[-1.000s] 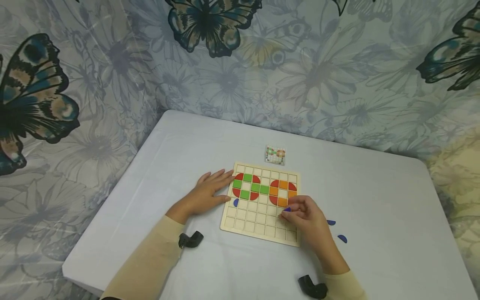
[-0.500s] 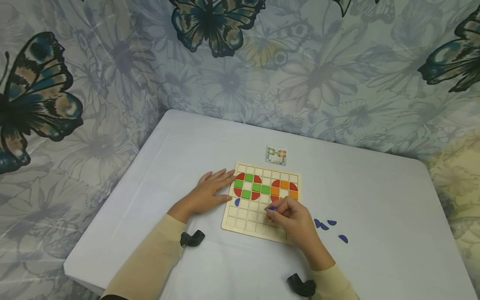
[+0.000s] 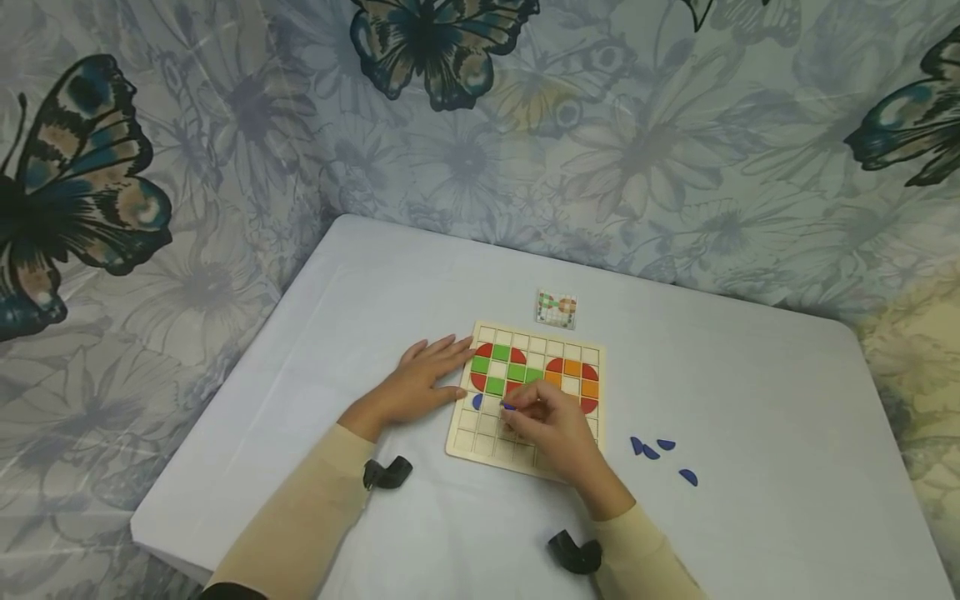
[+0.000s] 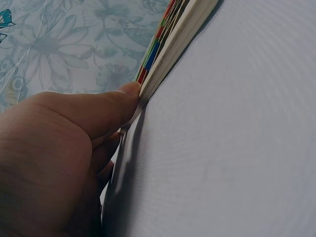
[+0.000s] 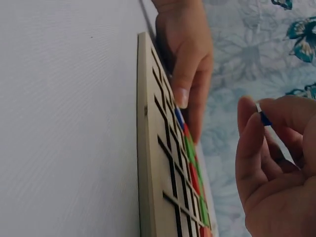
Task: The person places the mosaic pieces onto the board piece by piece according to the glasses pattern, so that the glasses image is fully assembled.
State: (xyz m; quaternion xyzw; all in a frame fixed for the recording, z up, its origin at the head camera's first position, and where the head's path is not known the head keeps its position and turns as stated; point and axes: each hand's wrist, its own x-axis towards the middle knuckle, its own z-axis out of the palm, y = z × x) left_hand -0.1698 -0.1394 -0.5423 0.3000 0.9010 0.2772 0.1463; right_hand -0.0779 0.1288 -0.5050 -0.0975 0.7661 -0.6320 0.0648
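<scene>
My right hand [image 3: 551,429] pinches a small blue half-round tile [image 5: 265,119] between thumb and fingertips, above the lower middle of a wooden grid board [image 3: 472,443]. In the right wrist view the tile is clear of the board. My left hand [image 3: 416,385] lies flat with fingers spread, touching the board's left edge with thumb and fingertips. Red quarter-round, green and orange square tiles fill cells in the upper rows. One blue half-round tile [image 3: 477,402] sits in a cell near the left thumb. Part of the grid is hidden under the right hand.
Several loose blue half-round tiles [image 3: 651,453] lie on the white table [image 3: 765,433] right of the board. A small pattern card [image 3: 557,309] lies behind the board. Black curved wrist mounts [image 3: 574,552] sit by both wrists. Patterned cloth [image 3: 465,167] hangs behind the table.
My right hand has moved left across the board with the blue tile, from the right side toward the middle-left. More loose blue tiles have come into view. The left hand stays at the board's edge.
</scene>
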